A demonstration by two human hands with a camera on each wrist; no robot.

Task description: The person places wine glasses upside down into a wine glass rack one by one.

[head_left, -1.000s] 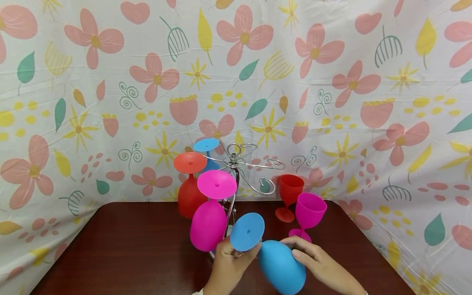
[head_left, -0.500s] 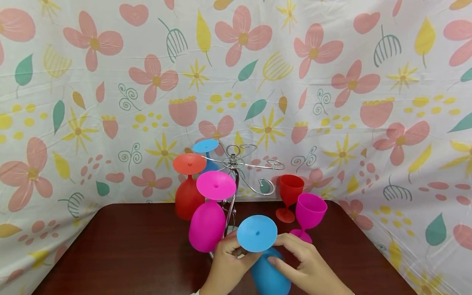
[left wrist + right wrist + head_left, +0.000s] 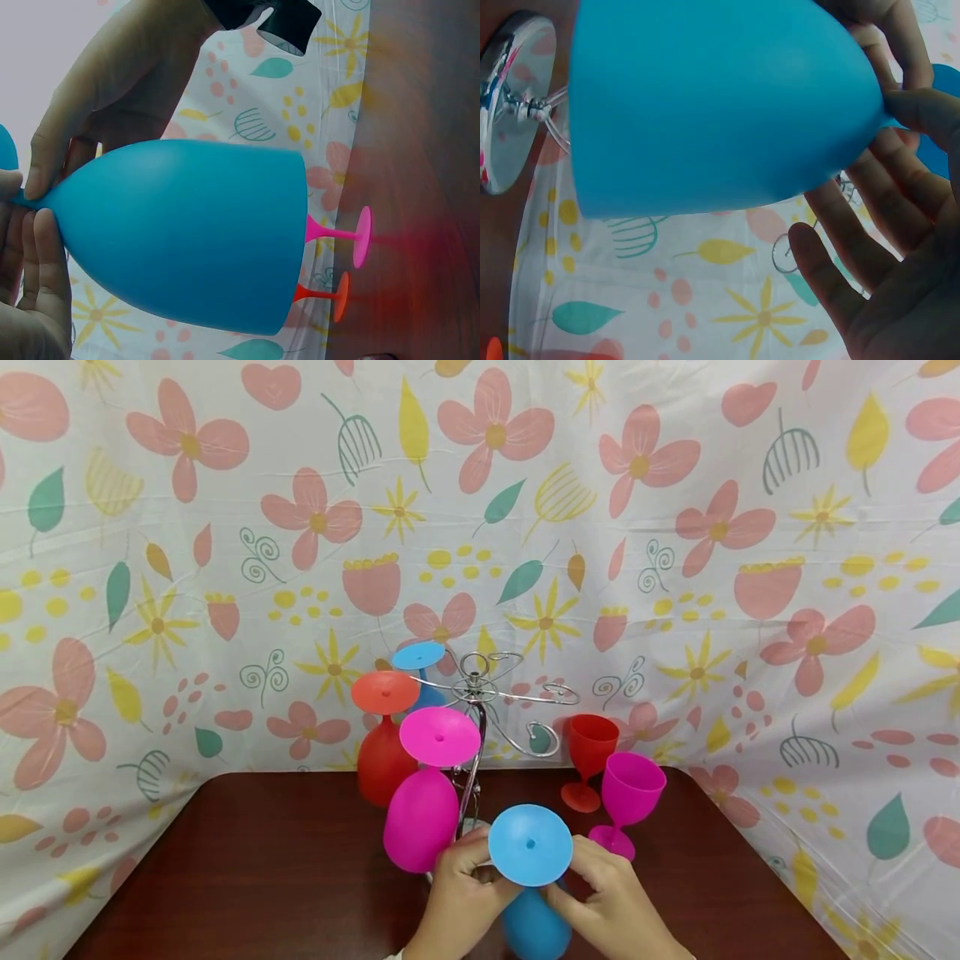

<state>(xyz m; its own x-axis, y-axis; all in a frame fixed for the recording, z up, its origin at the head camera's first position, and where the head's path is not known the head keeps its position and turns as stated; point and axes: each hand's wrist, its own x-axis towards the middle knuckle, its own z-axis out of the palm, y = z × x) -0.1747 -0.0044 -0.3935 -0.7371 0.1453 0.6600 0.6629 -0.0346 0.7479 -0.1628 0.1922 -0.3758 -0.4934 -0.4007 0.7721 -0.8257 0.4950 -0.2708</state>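
Note:
A blue plastic goblet (image 3: 534, 927) is held upside down in front of the wire rack, its round foot up and bowl hanging below. My left hand (image 3: 461, 893) pinches its stem from the left, under the foot. From the other side my right hand (image 3: 618, 906) pinches the same stem with thumb and fingers; its outer fingers spread loosely in the right wrist view. The bowl (image 3: 187, 232) fills the middle of the left wrist view. The silver wire rack (image 3: 474, 691) carries an upside-down magenta goblet (image 3: 422, 818), a red one (image 3: 386, 760) and a second blue one (image 3: 418, 655) on its left.
A red goblet (image 3: 592, 743) and a magenta goblet (image 3: 633, 787) stand upright at the back right of the dark wooden table (image 3: 262, 860). The rack's bare curled arms reach right. Its shiny round base (image 3: 517, 105) shows in the right wrist view. A flowered cloth (image 3: 480, 527) hangs behind.
The held blue goblet has swung from a slant to nearly vertical, its foot moving right and slightly down. My right hand has shifted from its bowl to the stem beside my left hand.

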